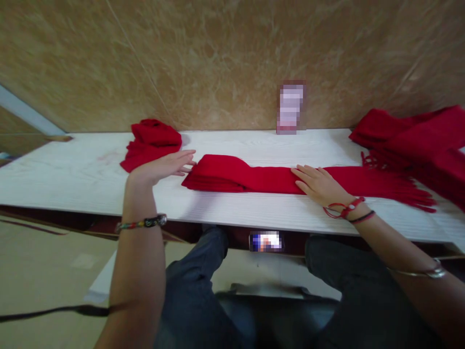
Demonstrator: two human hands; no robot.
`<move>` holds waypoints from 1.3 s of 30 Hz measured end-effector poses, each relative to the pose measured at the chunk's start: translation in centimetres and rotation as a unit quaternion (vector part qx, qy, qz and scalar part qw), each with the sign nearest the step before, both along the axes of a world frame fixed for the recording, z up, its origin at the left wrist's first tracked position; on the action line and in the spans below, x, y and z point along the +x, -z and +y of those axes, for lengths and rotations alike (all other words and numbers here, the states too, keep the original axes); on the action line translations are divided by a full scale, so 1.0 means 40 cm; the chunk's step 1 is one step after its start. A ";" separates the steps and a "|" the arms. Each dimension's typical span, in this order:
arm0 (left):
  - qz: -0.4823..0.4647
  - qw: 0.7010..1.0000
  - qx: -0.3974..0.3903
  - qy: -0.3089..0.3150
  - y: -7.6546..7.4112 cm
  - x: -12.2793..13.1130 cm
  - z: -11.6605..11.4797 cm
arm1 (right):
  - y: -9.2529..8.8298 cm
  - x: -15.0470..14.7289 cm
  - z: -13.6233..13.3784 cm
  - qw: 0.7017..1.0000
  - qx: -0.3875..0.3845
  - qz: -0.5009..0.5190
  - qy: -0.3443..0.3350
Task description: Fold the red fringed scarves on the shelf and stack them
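A red scarf [269, 179] lies lengthwise along the white table, its left part folded over in several layers and its fringed end reaching to the right. Flat on the scarf's single stretch rests my right hand [319, 184], fingers extended. My left hand [167, 166] is just off the folded end, fingers stretched out toward it, with nothing held; whether the fingertips touch the cloth I cannot tell. Behind the left hand sits a bunched red cloth [154, 140].
More red fringed cloth [410, 140] is heaped at the right. A blurred pinkish item [290, 107] stands against the marbled wall [218, 63]. Below the white tabletop [90, 179], a lit, blurred screen [268, 241] lies on a lower shelf.
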State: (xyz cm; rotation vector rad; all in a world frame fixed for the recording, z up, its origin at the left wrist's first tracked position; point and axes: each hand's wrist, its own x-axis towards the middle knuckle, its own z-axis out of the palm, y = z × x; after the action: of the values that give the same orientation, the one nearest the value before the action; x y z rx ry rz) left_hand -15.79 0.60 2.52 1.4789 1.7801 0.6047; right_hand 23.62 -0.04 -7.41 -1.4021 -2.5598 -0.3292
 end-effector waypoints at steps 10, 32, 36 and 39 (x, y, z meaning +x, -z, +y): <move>0.015 0.999 -0.021 -0.041 -0.028 0.037 -0.018 | 0.005 0.008 0.002 1.000 0.007 0.026 -0.013; -0.029 1.000 -0.008 0.008 0.030 -0.028 -0.045 | 0.013 0.015 0.012 0.999 0.011 0.036 -0.025; -0.036 0.999 0.018 0.036 0.024 -0.008 -0.047 | 0.013 0.014 0.012 0.999 0.016 0.029 -0.022; -0.051 0.997 0.053 0.008 0.017 -0.017 -0.043 | 0.012 0.011 0.011 0.999 0.025 0.019 -0.019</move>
State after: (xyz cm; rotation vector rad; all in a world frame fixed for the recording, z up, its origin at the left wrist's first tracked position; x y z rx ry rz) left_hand -16.49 -1.11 1.82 1.5043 1.6800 0.7638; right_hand 24.08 0.40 -7.90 -1.3269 -2.5276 -0.3539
